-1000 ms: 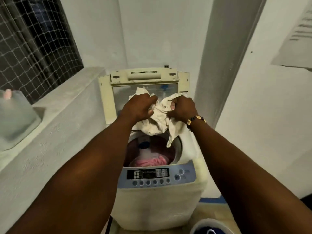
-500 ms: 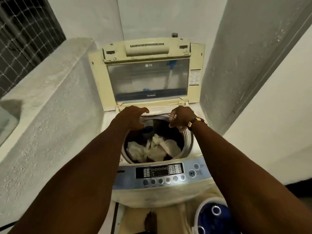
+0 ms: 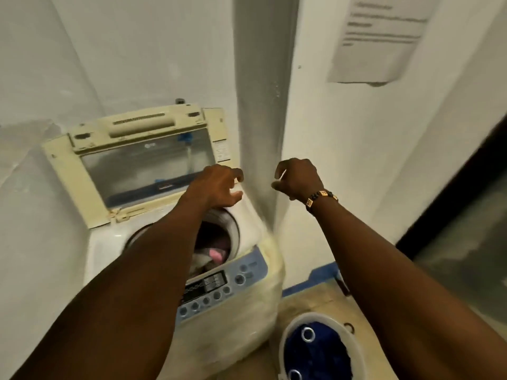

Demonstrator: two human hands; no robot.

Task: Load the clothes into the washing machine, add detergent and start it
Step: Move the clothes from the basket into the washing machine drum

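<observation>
Top-load washing machine (image 3: 247, 319), lid (image 3: 90, 171) raised upright at the back, clothes (image 3: 211, 256) in drum. Left hand (image 3: 219, 187) and right hand (image 3: 297, 179) loosely curled, empty, above it.

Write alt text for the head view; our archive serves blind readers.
A person's empty left hand and right hand, fingers loosely curled, hover above a cream top-loading washing machine with its lid up. Pink and pale clothes lie in the drum. A white bucket of dark blue fabric sits on the floor, to its right.
</observation>
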